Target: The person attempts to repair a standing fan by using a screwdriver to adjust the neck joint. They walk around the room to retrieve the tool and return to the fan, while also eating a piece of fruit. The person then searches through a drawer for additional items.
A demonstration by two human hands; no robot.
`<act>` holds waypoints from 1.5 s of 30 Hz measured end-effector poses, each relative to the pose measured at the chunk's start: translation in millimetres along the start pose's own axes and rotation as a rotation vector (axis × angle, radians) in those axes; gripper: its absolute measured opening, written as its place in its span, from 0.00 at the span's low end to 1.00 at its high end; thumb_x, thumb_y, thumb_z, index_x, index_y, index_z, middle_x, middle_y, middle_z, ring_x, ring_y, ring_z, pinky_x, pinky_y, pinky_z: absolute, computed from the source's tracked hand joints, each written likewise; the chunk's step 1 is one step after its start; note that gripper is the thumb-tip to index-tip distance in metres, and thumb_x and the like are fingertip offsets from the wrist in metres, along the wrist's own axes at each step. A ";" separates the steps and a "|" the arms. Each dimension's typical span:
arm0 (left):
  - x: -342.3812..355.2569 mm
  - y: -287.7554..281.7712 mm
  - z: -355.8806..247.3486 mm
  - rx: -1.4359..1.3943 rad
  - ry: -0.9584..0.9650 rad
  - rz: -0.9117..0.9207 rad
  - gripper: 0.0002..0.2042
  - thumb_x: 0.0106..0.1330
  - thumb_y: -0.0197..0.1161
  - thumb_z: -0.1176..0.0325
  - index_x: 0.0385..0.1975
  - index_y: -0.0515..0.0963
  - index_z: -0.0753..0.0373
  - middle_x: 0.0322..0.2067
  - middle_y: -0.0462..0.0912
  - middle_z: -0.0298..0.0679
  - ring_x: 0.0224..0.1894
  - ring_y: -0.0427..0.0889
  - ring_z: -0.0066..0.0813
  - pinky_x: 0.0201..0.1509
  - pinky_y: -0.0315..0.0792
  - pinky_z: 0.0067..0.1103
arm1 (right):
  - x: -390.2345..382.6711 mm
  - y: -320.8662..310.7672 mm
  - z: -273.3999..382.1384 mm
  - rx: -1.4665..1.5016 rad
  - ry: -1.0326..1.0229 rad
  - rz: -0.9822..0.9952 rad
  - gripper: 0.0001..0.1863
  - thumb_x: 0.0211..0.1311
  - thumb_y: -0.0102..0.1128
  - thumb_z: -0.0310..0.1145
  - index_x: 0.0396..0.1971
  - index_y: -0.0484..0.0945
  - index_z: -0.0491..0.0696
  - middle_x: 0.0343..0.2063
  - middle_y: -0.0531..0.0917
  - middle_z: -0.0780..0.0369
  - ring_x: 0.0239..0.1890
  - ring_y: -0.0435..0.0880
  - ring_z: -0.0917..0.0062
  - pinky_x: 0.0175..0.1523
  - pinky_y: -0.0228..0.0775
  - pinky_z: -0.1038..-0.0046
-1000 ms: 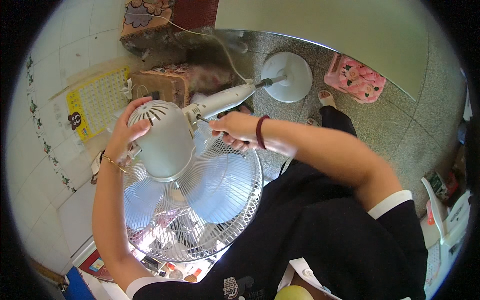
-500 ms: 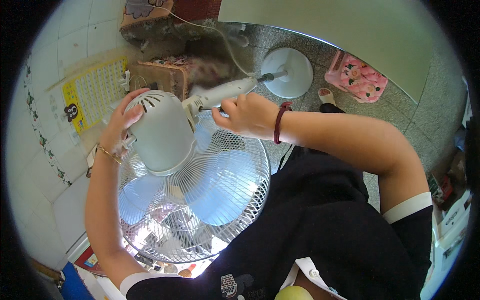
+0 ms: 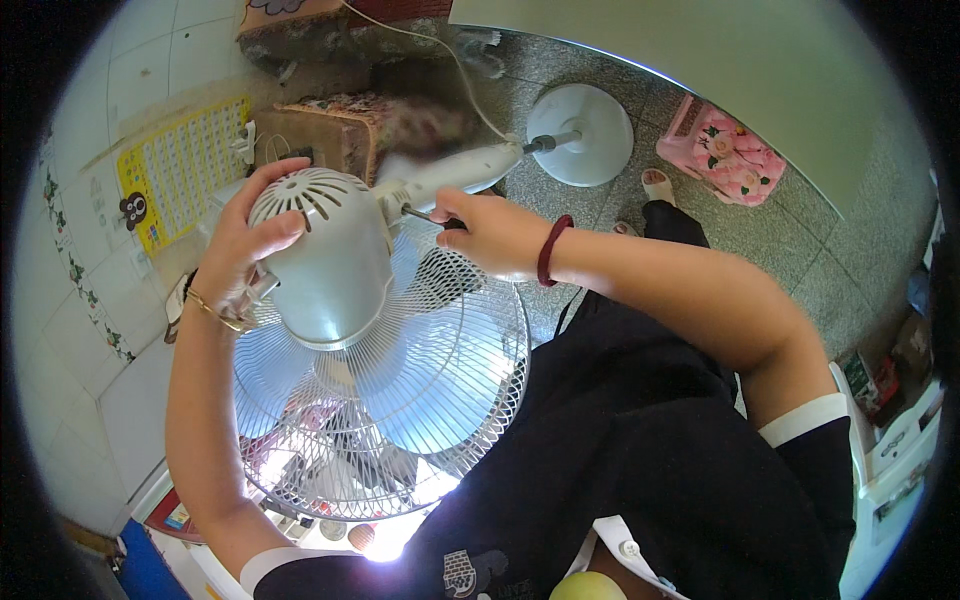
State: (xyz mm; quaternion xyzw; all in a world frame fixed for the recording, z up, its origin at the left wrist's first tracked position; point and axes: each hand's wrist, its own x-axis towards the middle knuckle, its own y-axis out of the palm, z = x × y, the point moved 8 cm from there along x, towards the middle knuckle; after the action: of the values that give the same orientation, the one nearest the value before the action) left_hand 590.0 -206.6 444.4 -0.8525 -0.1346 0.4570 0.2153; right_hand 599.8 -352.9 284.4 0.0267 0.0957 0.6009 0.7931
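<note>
A white pedestal fan leans toward me, its round motor housing (image 3: pixel 330 270) slotted at the top. Below the housing spreads the wire cage (image 3: pixel 480 400) with pale blue blades (image 3: pixel 440 370) inside. My left hand (image 3: pixel 245 235) grips the housing from its left side, thumb and fingers spread round the slotted end. In my right hand (image 3: pixel 495 235), the fingers are closed on the dark handle of a screwdriver (image 3: pixel 420 214). Its metal shaft points left into the joint (image 3: pixel 393 203) where the housing meets the neck (image 3: pixel 450 178). The tip is hidden at the joint.
The fan's round base (image 3: pixel 600 150) stands on the speckled tile floor. Beside it are my foot in a sandal (image 3: pixel 656 185) and a pink floral-topped stool (image 3: pixel 725 155). A pale green tabletop (image 3: pixel 700 50) lies above. A cord (image 3: pixel 465 80) trails past a cloth-covered box (image 3: pixel 330 130).
My right hand has shifted slightly right and turned, showing more of the screwdriver's shaft and handle. My left thumb lies further across the slotted end. The housing has tilted a little.
</note>
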 end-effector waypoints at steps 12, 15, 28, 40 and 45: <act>-2.4 -2.7 0.8 0.019 -0.014 -0.005 0.34 0.46 0.70 0.54 0.52 0.68 0.63 0.42 0.76 0.40 0.44 0.76 0.27 0.49 0.70 0.21 | -10.1 -15.4 40.7 -0.702 -0.167 0.015 0.17 0.54 0.53 0.29 0.44 0.65 0.45 0.22 0.73 0.60 0.26 0.79 0.71 0.22 0.69 0.71; -5.8 -6.2 3.9 -0.017 -0.016 -0.029 0.32 0.48 0.68 0.54 0.52 0.68 0.63 0.42 0.76 0.40 0.44 0.76 0.27 0.48 0.70 0.21 | -26.6 -9.1 57.2 -1.168 -0.538 -0.107 0.21 0.49 0.56 0.30 0.46 0.67 0.46 0.21 0.73 0.63 0.20 0.78 0.74 0.19 0.67 0.74; 1.9 -9.3 17.9 -0.044 0.007 -0.065 0.29 0.52 0.64 0.52 0.52 0.69 0.62 0.41 0.77 0.39 0.42 0.76 0.26 0.47 0.70 0.20 | -13.7 -9.4 29.8 -0.814 -0.137 0.024 0.12 0.61 0.48 0.37 0.38 0.71 0.45 0.15 0.77 0.58 0.20 0.80 0.69 0.22 0.67 0.66; 4.6 -0.7 1.1 0.032 0.032 0.030 0.38 0.44 0.70 0.48 0.52 0.67 0.65 0.42 0.76 0.40 0.44 0.76 0.27 0.48 0.71 0.22 | -3.6 15.2 -11.2 0.431 0.403 0.079 0.14 0.65 0.48 0.40 0.35 0.74 0.43 0.14 0.67 0.69 0.14 0.64 0.86 0.18 0.54 0.81; 3.5 -1.6 -0.4 0.031 0.022 0.037 0.39 0.42 0.71 0.48 0.52 0.66 0.65 0.42 0.76 0.40 0.44 0.76 0.27 0.50 0.71 0.23 | -19.4 29.7 -3.2 0.914 0.600 0.181 0.12 0.67 0.45 0.40 0.36 0.69 0.46 0.11 0.63 0.70 0.09 0.57 0.87 0.13 0.47 0.81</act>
State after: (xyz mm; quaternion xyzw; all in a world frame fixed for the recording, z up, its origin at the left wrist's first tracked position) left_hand 592.3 -203.8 442.9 -0.8563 -0.1093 0.4535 0.2218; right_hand 566.1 -363.5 288.3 0.2041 0.5656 0.5453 0.5841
